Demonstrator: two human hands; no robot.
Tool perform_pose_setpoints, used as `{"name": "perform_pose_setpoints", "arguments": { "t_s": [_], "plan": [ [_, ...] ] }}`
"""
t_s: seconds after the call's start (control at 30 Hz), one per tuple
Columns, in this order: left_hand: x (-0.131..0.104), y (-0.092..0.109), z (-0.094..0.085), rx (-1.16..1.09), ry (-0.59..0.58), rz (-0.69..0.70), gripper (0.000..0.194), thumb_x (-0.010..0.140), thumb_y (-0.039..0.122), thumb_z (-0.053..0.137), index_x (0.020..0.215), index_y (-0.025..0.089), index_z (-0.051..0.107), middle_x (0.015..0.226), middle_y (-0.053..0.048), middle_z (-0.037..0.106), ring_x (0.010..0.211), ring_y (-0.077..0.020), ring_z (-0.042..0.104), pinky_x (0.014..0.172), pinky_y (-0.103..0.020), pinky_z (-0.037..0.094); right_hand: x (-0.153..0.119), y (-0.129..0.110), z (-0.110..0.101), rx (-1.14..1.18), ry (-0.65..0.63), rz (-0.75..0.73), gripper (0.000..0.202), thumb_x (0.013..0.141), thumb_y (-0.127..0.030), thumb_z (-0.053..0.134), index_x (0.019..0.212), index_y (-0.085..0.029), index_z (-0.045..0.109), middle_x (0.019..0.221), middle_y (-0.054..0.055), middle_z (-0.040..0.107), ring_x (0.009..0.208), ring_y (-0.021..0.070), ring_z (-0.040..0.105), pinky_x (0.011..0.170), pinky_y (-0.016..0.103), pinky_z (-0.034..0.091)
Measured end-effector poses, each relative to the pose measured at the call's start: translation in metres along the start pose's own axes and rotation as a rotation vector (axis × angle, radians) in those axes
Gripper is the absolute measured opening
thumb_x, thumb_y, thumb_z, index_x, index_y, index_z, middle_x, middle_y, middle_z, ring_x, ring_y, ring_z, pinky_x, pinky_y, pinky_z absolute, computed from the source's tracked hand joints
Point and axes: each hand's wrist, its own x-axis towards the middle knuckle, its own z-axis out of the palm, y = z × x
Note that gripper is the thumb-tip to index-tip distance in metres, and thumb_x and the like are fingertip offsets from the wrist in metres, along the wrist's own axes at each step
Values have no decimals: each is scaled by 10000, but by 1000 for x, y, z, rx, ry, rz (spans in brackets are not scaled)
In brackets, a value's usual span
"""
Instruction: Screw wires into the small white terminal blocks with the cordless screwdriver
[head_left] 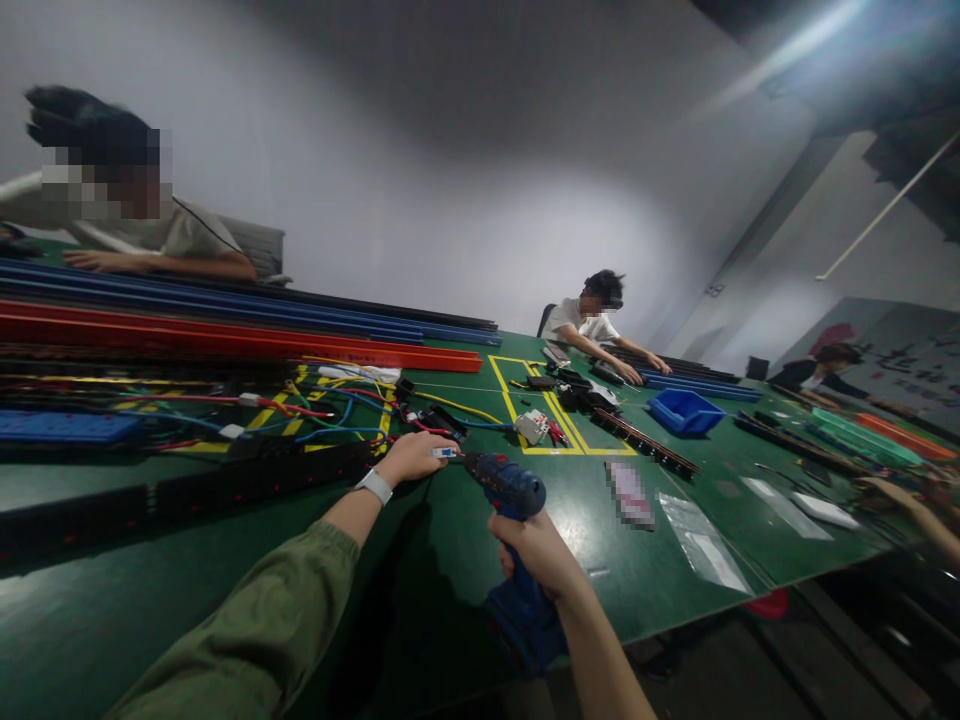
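My right hand (pixel 536 545) is wrapped round the grip of a blue cordless drill (pixel 506 485), its nose pointing left. In my left hand (pixel 412 458), the fingers are closed on a small white-and-blue piece (pixel 444 453) right at the drill's tip. Whether the bit touches that piece I cannot tell. A long black strip (pixel 225 490) with small red spots runs from the left edge up to my left hand. Beyond it lie loose coloured wires (pixel 337 405) with white connectors. A grey-white block with red leads (pixel 532 427) sits right of my left hand.
Orange-red channels (pixel 375 353) and blue rails (pixel 300 318) lie across the back left of the green table (pixel 465 590). On the right are a blue bin (pixel 684 412), a copper-coloured strip (pixel 637 440) and plastic bags (pixel 701 545). Several other people work round the table.
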Motion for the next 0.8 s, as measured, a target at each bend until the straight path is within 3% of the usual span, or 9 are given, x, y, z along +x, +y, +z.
{"name": "perform_pose_setpoints", "arguments": {
  "t_s": [0.8],
  "plan": [
    [-1,2,0,-1,12,1,381,836,391,518,1194,424,643,1223,61,672,1113,-211,607,950,-289,422,3,0,1,30,-15,-13,110,733,-288,578,761,-195,526,402,-79,456,353,111,442,418,235,355]
  ]
}}
